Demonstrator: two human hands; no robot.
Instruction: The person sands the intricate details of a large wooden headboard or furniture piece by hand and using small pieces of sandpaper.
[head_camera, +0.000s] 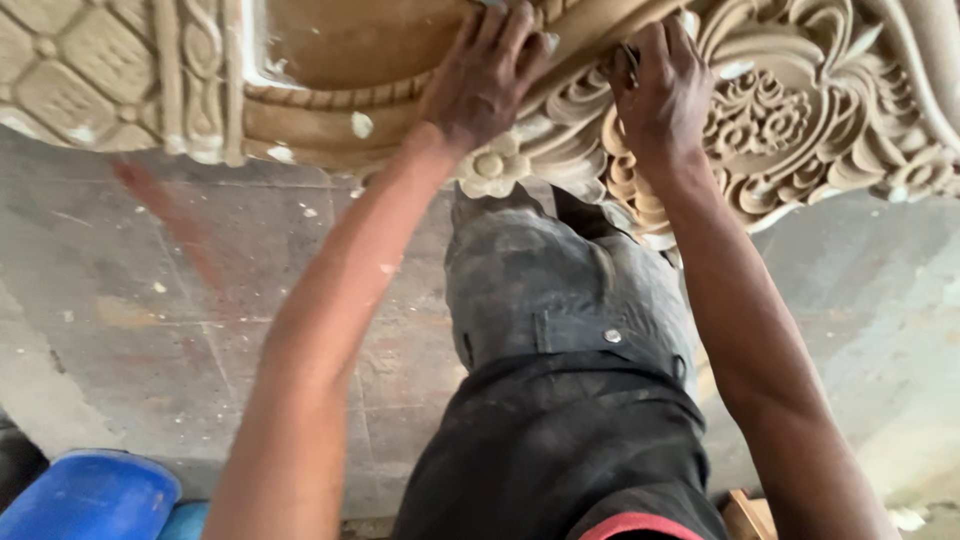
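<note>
A large carved wooden panel with flower and scroll ornament spans the top of the head view, dotted with pale filler patches. My left hand lies flat on its curved moulding, fingers spread, pressing the wood. Just to the right, my right hand is curled against the floral carving, fingers closed around a small dark tool that is mostly hidden. Both forearms reach up from the bottom of the view.
Below the panel are my grey trousers and dark shirt. A worn tiled floor with pale specks lies underneath. A blue rounded container sits at the bottom left corner.
</note>
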